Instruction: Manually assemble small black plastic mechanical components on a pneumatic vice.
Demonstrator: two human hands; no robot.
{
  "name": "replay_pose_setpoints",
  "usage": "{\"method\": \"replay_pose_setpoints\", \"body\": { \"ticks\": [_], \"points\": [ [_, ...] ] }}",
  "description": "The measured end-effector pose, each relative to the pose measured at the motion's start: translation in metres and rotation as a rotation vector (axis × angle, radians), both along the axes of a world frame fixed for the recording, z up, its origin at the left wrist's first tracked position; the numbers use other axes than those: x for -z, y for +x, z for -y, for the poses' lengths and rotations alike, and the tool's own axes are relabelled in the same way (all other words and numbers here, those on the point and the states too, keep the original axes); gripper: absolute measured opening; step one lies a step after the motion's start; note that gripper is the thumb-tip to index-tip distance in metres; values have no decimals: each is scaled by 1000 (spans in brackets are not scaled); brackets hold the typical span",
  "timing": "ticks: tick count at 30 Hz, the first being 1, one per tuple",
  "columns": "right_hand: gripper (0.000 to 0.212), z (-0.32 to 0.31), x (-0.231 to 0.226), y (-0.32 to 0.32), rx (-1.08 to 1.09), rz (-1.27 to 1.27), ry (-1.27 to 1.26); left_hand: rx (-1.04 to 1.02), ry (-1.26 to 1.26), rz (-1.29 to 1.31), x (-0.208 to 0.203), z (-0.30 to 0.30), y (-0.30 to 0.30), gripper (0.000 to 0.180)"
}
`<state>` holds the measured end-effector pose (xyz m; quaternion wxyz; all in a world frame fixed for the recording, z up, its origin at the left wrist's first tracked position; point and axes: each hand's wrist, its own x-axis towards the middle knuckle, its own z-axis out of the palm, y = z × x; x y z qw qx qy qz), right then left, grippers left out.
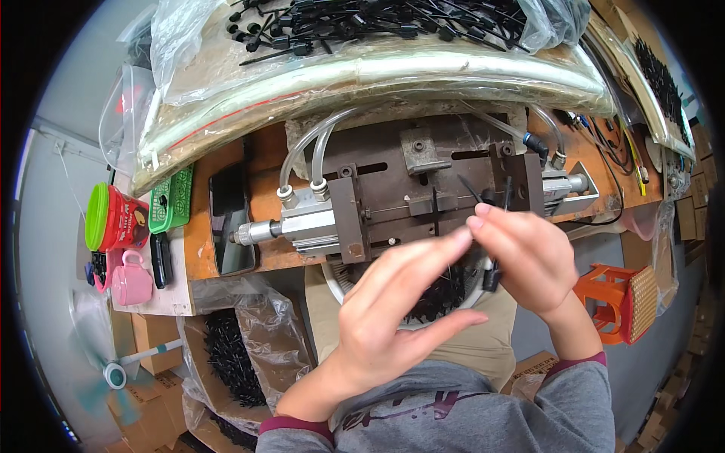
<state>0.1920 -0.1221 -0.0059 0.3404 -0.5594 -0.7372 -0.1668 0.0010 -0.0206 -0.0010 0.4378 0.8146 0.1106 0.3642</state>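
Note:
My left hand [396, 302] is stretched out in front of the metal fixture, thumb apart, and no object shows in it. Its fingertips meet those of my right hand [529, 253], or nearly so. My right hand is closed around several thin black plastic rods with thick ends [491, 278], which stick out above and below the fingers. The fixture [385, 204] is dark metal with a silver pneumatic cylinder [313, 223] at the left and another cylinder [555, 189] at the right. A dark, slim piece [435, 211] stands at the fixture's centre. My fingers hide part of its front.
Behind the fixture, a plastic-lined tray [370, 74] bears a heap of black rods [377, 23]. At left are a dark flat screen [230, 219], green basket [172, 198], pink cup [131, 281] and a fan [115, 375]. An orange stool [615, 302] stands right. Clear air hoses [317, 147] arch to the cylinders.

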Motion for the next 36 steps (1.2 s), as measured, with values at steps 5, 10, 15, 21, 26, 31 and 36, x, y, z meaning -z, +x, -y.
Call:
{"method": "replay_pose_setpoints", "body": {
  "ticks": [5,10,15,21,26,31,36],
  "points": [
    [19,-2,-3,-21,-46,-1494,-350,-129,396,101,26,-5,6,47],
    [23,-2,-5,-17,-75,-1665,-560,-97,479,17,18,5,4,40],
    [25,3,-10,-23,102,-1248,-194,-124,313,-133,23,6,-1,43],
    [31,6,-2,-15,31,-1024,-7,-204,606,-376,29,7,12,28],
    [35,10,4,-12,115,-567,13,-202,628,-400,29,0,16,31],
    [39,6,16,-6,85,-85,60,-172,492,-278,25,-4,16,34],
    [32,-3,16,-21,78,59,38,59,-51,15,4,6,8,39]
  ]
}}
